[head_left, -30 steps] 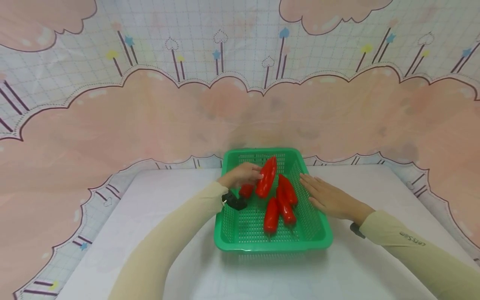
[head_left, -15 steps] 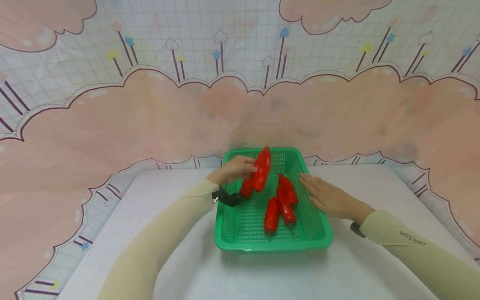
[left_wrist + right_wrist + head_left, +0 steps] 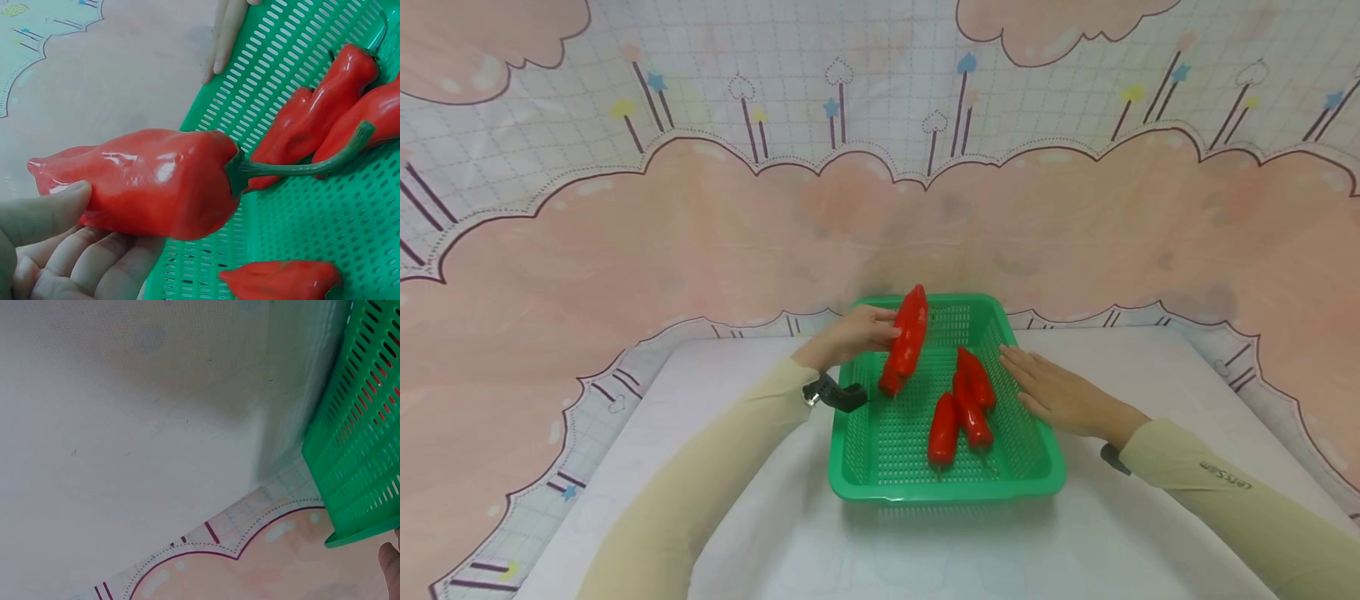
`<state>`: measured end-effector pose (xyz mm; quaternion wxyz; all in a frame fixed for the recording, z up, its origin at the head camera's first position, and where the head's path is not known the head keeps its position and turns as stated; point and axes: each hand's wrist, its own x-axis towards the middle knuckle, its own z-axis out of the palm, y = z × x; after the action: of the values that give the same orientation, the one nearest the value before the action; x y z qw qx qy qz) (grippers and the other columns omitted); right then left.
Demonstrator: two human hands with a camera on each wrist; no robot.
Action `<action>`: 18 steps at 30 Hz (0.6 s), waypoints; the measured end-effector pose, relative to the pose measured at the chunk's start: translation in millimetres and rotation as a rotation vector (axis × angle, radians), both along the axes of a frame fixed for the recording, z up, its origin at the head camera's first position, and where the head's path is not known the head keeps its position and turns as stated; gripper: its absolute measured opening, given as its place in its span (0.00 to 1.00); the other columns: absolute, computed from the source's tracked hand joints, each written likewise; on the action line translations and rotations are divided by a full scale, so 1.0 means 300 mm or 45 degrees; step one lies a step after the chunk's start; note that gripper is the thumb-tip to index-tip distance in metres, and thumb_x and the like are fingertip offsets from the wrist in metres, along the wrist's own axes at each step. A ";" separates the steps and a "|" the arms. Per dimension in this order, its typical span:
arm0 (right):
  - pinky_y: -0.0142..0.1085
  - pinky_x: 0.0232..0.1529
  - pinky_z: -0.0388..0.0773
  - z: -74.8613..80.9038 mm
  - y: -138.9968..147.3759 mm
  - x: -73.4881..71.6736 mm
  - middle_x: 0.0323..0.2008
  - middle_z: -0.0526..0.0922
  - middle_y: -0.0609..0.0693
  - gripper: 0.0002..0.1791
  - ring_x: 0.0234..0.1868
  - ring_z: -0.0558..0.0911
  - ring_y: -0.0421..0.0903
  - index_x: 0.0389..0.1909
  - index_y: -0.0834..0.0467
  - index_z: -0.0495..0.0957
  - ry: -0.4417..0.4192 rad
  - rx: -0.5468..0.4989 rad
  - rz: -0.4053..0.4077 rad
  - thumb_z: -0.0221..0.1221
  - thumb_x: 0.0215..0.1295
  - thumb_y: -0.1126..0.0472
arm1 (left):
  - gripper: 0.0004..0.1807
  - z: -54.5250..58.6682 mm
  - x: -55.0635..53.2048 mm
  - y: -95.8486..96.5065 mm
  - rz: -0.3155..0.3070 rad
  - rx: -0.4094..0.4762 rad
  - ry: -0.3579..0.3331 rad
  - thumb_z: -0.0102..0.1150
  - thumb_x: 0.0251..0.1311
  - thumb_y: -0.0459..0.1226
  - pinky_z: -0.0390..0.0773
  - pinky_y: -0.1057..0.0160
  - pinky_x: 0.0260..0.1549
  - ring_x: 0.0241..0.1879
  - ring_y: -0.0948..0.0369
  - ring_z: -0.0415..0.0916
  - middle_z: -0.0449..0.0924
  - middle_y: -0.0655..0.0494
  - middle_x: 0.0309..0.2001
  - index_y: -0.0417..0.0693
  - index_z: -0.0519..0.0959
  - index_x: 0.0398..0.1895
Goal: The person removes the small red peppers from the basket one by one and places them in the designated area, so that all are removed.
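My left hand [image 3: 853,333] holds a red pepper [image 3: 912,329] over the far left part of the green basket [image 3: 947,493]. Seen from the left wrist, the thumb lies on top of this glossy pepper [image 3: 144,181] and the fingers are beneath; its curved green stem [image 3: 300,169] points away from the palm. Partly hidden below it, another red pepper [image 3: 889,385] lies in the basket. Three more, a front pepper [image 3: 943,433], a middle pepper [image 3: 972,417] and a back pepper [image 3: 979,379], lie toward the right. Fingers straight, my right hand [image 3: 1060,396] rests at the basket's right rim.
The basket stands on a white tabletop [image 3: 760,517]. Behind the table hangs a patterned cloth [image 3: 760,242] with pink clouds. The right wrist view shows the basket's slotted wall [image 3: 362,456] beside the white surface.
The left hand has moved left and up with the pepper, from over the basket's middle toward its far left rim. The right hand and the other peppers have not moved.
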<state>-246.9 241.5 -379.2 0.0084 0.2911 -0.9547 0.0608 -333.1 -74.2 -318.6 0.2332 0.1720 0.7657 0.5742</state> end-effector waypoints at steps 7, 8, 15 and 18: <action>0.52 0.72 0.52 -0.002 0.001 -0.002 0.74 0.51 0.56 0.34 0.74 0.52 0.57 0.72 0.61 0.50 -0.001 -0.005 -0.007 0.45 0.70 0.52 | 0.23 0.014 0.010 -0.025 0.031 -0.035 0.016 0.47 0.66 0.29 0.75 0.55 0.56 0.40 0.61 0.81 0.75 0.34 0.55 0.31 0.64 0.64; 0.52 0.72 0.52 -0.002 0.002 -0.002 0.74 0.51 0.56 0.34 0.74 0.52 0.57 0.72 0.61 0.50 -0.001 -0.005 -0.008 0.45 0.70 0.52 | 0.23 0.014 0.010 -0.030 0.028 -0.035 0.020 0.47 0.66 0.29 0.76 0.55 0.56 0.39 0.61 0.81 0.76 0.34 0.55 0.31 0.65 0.64; 0.52 0.72 0.52 -0.005 0.003 -0.002 0.74 0.50 0.56 0.34 0.74 0.52 0.57 0.72 0.61 0.50 -0.004 -0.010 -0.005 0.45 0.70 0.53 | 0.22 0.016 0.010 -0.061 0.031 -0.062 0.048 0.48 0.66 0.31 0.77 0.56 0.55 0.38 0.62 0.81 0.79 0.38 0.50 0.32 0.67 0.62; 0.52 0.72 0.51 -0.008 0.005 -0.003 0.74 0.50 0.56 0.34 0.74 0.52 0.57 0.72 0.61 0.50 -0.006 -0.004 -0.005 0.45 0.70 0.52 | 0.22 0.017 0.008 -0.073 0.026 -0.062 0.056 0.48 0.66 0.30 0.76 0.56 0.55 0.39 0.62 0.81 0.80 0.40 0.49 0.31 0.66 0.62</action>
<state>-247.9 242.8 -381.6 0.0067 0.2890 -0.9552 0.0632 -330.6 -96.1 -313.6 0.2145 0.1710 0.7862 0.5538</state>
